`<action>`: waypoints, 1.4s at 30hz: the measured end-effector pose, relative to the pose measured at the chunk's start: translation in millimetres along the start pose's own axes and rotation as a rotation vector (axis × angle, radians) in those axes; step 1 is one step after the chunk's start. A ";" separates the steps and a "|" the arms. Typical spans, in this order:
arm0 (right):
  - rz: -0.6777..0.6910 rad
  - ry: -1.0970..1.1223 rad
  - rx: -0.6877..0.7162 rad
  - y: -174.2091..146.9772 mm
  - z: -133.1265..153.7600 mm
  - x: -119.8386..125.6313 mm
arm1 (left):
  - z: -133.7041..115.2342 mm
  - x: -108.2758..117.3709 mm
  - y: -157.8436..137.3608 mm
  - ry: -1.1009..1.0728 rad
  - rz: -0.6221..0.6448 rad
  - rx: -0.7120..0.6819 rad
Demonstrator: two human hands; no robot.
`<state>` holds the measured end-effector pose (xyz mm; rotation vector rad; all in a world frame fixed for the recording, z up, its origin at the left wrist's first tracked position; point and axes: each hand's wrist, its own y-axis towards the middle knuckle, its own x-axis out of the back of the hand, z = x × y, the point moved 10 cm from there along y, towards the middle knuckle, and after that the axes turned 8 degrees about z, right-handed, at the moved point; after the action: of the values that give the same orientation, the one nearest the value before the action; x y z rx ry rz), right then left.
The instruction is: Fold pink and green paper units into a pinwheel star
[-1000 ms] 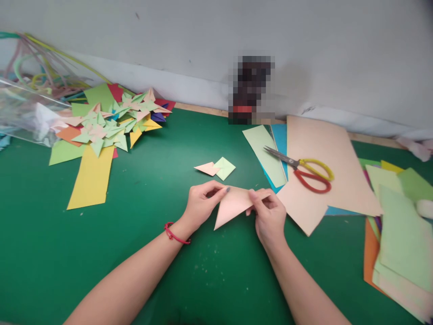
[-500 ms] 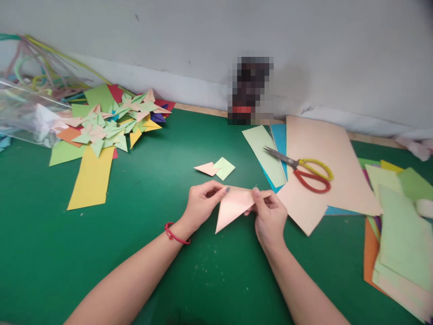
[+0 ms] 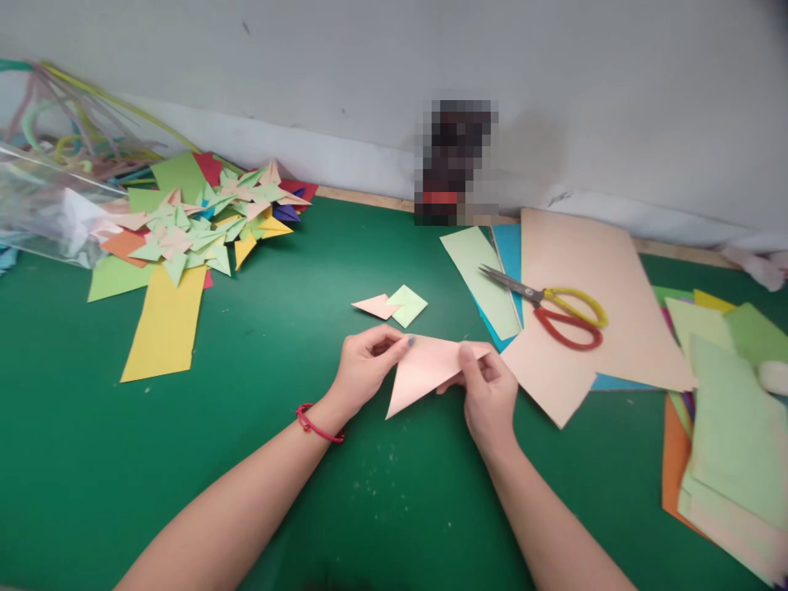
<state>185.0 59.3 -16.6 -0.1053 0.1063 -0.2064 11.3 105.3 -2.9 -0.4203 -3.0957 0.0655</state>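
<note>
A folded pink sheet of paper (image 3: 424, 367) is stretched between both hands, one corner pointing down toward me. My left hand (image 3: 371, 361) pinches its upper left corner between thumb and fingers. At the right corner, my right hand (image 3: 489, 390) grips the paper with the thumb on top and the other fingers partly hidden beneath. Just beyond the hands, a small folded pink paper piece (image 3: 374, 306) touches a light green folded paper square (image 3: 410, 306) on the green table (image 3: 308, 271).
Scissors (image 3: 535, 300) with yellow and red handles lie on large pink sheets (image 3: 597, 271) to the right. Stacked green paper (image 3: 739, 435) sits at the far right. Folded paper stars (image 3: 176, 238) and a clear plastic bag (image 3: 49, 205) are at the left. A pixelated object (image 3: 455, 160) stands against the wall.
The folded pink paper and both hands have shifted very slightly left. Both hands keep their hold, and the scissors and other papers stay in place.
</note>
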 end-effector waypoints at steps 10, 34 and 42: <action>0.103 -0.056 0.078 0.3 9.9 -13.0 | 3.0 -1.8 0.1 -0.090 0.007 0.032; 0.058 -0.223 0.056 -0.1 14.2 -7.3 | -3.3 -10.0 -0.1 0.040 0.108 -0.033; -0.054 -0.291 0.116 -1.1 17.8 3.9 | -4.6 -12.1 -1.4 0.086 0.123 -0.045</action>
<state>190.7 59.0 0.8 -0.0215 -0.1981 -0.2485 22.7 100.9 1.6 -0.5986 -2.9892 -0.0205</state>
